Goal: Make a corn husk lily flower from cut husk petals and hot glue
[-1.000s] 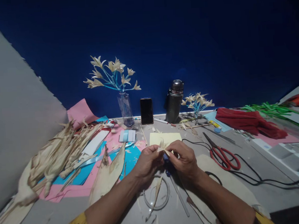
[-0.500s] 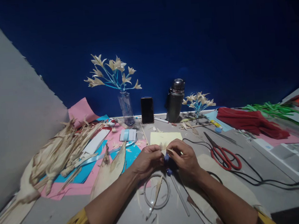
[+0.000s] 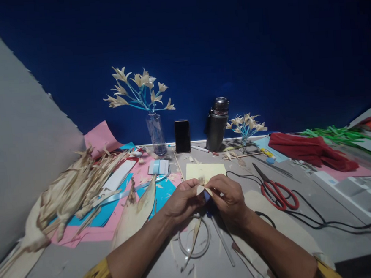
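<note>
Between both hands, a small cream husk flower (image 3: pixel 203 190) is pinched at its petals. My left hand (image 3: pixel 184 199) holds it from the left, with the fingers closed. My right hand (image 3: pixel 229 195) grips it from the right with bent fingers. Just below the flower a blue tool (image 3: pixel 207 196) shows in part, partly hidden by the hands. A yellow paper (image 3: pixel 206 170) lies right behind the fingers. A clear ring (image 3: pixel 194 237) and a grey rod (image 3: pixel 223 242) lie on the table in front.
Dried husks (image 3: pixel 71 185) spread over pink and blue paper at left. A vase (image 3: pixel 156 134), a phone (image 3: pixel 182 136) and a flask (image 3: pixel 217 126) stand at the back. Red-handled scissors (image 3: pixel 277 195), a black cable (image 3: pixel 318 223) and a red cloth (image 3: pixel 310 149) lie at right.
The flower's petals have spread wider between my fingers. My right hand has shifted slightly, and less of the blue tool shows below the hands.
</note>
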The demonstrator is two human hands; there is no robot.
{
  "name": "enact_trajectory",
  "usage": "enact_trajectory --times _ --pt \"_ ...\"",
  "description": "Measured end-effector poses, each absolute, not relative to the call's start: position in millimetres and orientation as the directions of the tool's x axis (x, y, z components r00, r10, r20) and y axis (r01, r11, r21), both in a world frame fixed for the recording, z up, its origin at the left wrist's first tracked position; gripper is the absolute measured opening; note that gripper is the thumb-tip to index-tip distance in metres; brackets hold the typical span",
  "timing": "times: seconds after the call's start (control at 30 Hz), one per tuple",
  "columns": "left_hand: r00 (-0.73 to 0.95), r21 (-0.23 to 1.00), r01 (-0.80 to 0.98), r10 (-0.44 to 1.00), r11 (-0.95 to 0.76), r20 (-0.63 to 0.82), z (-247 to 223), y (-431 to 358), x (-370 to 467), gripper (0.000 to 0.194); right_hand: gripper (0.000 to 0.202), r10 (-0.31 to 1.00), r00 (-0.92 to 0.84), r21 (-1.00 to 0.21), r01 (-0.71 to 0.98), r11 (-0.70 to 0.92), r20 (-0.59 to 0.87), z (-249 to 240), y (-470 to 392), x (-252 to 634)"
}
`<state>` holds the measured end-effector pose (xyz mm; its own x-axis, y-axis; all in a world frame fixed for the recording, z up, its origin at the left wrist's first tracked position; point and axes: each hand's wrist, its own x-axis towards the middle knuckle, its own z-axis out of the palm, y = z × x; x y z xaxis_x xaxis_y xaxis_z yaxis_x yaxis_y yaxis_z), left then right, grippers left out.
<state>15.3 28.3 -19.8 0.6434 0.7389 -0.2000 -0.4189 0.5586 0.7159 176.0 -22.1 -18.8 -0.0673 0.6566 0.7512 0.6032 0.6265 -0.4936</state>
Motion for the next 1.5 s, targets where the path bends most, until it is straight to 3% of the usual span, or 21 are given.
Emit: enact_trajectory --times 0.3,0.67,0.9,1.17,1.5 --pt "0.639 0.667 -0.480 0.748 0.570 -0.180 -22.7 21.5 18.1 0.017 0.017 0.541 -0.239 -0.222 0.726 0.651 0.806 -13.4 -27.4 181.5" --pt "0.686 0.606 -0.480 0.702 0.635 -0.192 -18.5 20.4 15.4 0.014 0.018 0.465 -0.262 -0.183 0.676 0.714 0.846 -13.9 -24.9 183.6" --pt "0.748 0.576 -0.468 0.647 0.670 -0.146 -25.3 22.6 15.1 0.014 0.018 0.464 -0.286 -0.223 0.597 0.771 0.838 -13.0 -25.5 184.0" --pt "0.738 0.536 -0.498 0.658 0.682 -0.152 -16.7 25.2 11.4 0.012 0.020 0.456 -0.256 -0.218 0.620 0.754 0.852 -8.3 -29.8 184.0" --pt "0.620 0.683 -0.479 0.764 0.551 -0.181 -24.9 23.4 16.3 0.026 0.012 0.665 -0.161 -0.490 0.555 0.672 0.730 -13.9 -19.9 179.0"
